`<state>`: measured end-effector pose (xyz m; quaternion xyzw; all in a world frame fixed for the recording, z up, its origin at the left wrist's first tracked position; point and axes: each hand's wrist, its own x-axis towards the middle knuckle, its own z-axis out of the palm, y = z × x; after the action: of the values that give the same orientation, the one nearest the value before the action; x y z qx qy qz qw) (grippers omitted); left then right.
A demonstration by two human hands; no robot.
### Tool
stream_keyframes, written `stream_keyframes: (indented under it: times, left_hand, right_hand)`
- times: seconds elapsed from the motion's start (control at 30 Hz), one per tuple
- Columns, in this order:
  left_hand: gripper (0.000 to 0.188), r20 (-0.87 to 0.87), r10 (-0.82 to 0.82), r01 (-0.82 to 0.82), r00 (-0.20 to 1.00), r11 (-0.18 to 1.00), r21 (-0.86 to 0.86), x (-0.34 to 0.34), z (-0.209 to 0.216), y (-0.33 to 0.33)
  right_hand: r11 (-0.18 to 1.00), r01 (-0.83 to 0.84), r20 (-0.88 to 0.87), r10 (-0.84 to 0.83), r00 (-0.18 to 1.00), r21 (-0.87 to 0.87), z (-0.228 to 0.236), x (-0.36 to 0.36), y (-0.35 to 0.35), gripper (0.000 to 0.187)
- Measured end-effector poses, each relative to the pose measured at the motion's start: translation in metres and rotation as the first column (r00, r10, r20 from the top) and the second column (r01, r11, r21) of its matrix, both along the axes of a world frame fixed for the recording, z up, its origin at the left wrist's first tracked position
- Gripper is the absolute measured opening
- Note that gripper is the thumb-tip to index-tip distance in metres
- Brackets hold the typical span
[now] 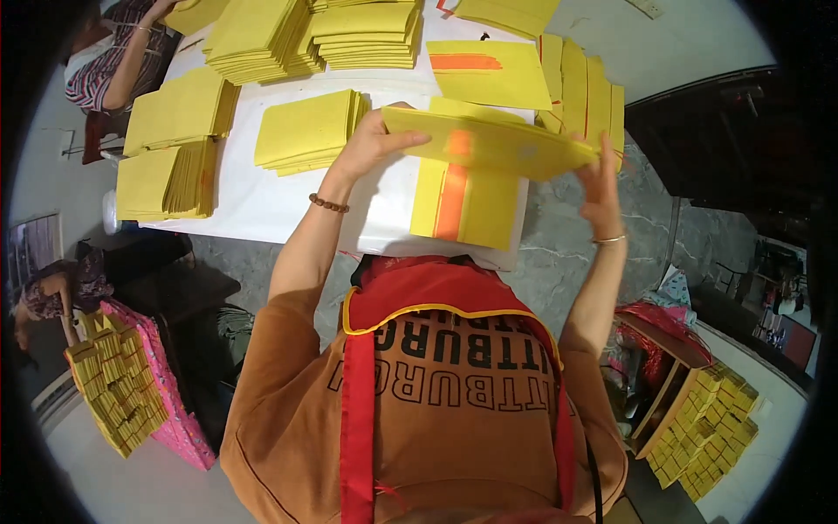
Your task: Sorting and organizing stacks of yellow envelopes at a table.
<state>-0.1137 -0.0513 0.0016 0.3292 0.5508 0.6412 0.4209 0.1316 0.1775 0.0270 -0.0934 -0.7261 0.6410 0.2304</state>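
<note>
**Yellow sheet lifted over the white surface**

Yellow paper stacks (305, 131) crowd the white surface (262, 196); an orange-striped sheet (463, 205) lies beneath. Left hand (371, 144) and right hand (598, 188) hold 1 yellow sheet (489, 144) aloft, fingers clamped on its ends.

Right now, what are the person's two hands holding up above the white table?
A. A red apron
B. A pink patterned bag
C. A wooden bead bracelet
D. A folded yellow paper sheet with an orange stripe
D: the left hand grips one end and the right hand the other end of a yellow paper sheet with an orange stripe, raised over the white table.
</note>
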Motion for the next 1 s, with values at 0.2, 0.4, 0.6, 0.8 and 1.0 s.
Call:
stream_keyframes:
  times: [0.2,0.4,0.6,0.8,1.0]
  left_hand:
    - [0.034,-0.060,-0.010,0.008,0.998,1.000,-0.023,0.007,0.007,-0.001]
    - [0.042,0.010,-0.074,0.074,0.997,0.997,0.028,0.010,0.006,0.000]
    - [0.054,-0.065,-0.079,0.082,0.995,0.996,0.041,0.010,-0.001,-0.006]
    - [0.053,0.002,-0.018,0.018,1.000,1.000,0.022,0.015,-0.002,-0.005]
    - [0.046,-0.005,0.024,-0.024,1.000,0.998,-0.053,0.016,-0.006,0.000]
  right_hand:
    - [0.977,0.142,-0.038,-0.150,0.988,-0.157,-0.049,-0.007,-0.018,0.080]
    - [0.964,0.093,0.044,-0.085,0.995,-0.249,-0.045,-0.012,-0.018,0.073]
    - [0.999,-0.034,0.083,0.035,0.996,-0.004,-0.037,-0.016,-0.020,0.067]
    - [0.961,-0.063,0.086,0.089,0.992,-0.270,-0.029,-0.020,-0.030,0.051]
    - [0.971,0.079,0.305,-0.007,0.952,-0.225,-0.035,-0.015,-0.025,0.040]
